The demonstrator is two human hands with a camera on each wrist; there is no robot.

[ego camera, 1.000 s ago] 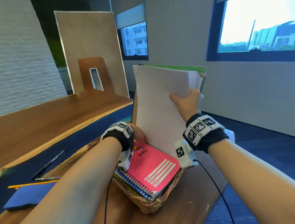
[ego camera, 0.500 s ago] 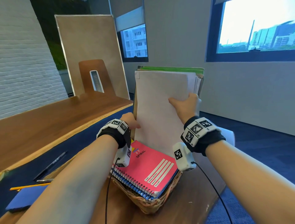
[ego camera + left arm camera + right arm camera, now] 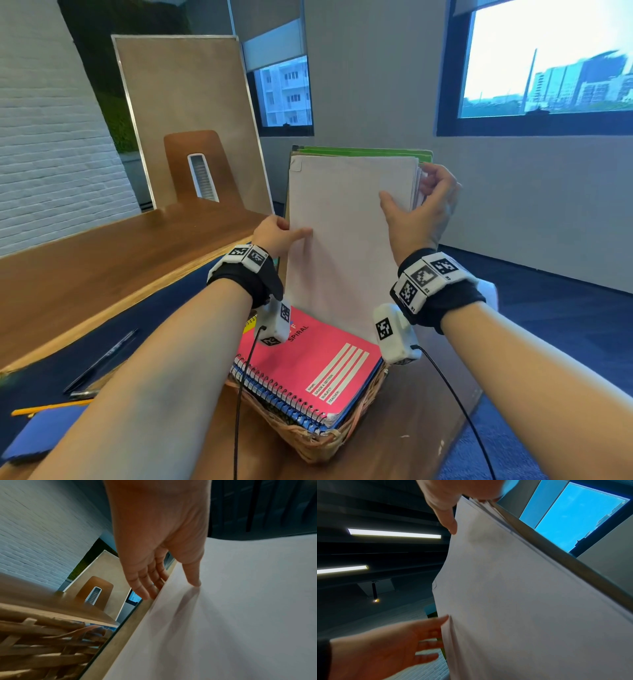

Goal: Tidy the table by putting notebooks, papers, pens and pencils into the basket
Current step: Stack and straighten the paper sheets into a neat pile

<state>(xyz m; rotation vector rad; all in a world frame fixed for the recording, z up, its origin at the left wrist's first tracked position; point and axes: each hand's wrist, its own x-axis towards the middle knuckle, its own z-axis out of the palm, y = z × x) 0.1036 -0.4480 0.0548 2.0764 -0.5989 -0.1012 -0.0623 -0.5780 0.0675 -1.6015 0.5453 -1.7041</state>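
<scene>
Head view: papers (image 3: 346, 233) stand upright in the basket (image 3: 308, 442), behind the pink notebook (image 3: 308, 363) lying on top. Left hand (image 3: 274, 236) pinches the stack's left edge, thumb on the front sheet, fingers (image 3: 145, 585) behind. Right hand (image 3: 421, 212) clamps the right edge, thumb in front, fingers curled round the back. Green folder (image 3: 363, 152) shows only as a strip above the sheets. Pens (image 3: 102, 359) and pencil (image 3: 44, 407) lie on the table (image 3: 85, 267), partly cut off by the left forearm. Stack's foot is hidden.
</scene>
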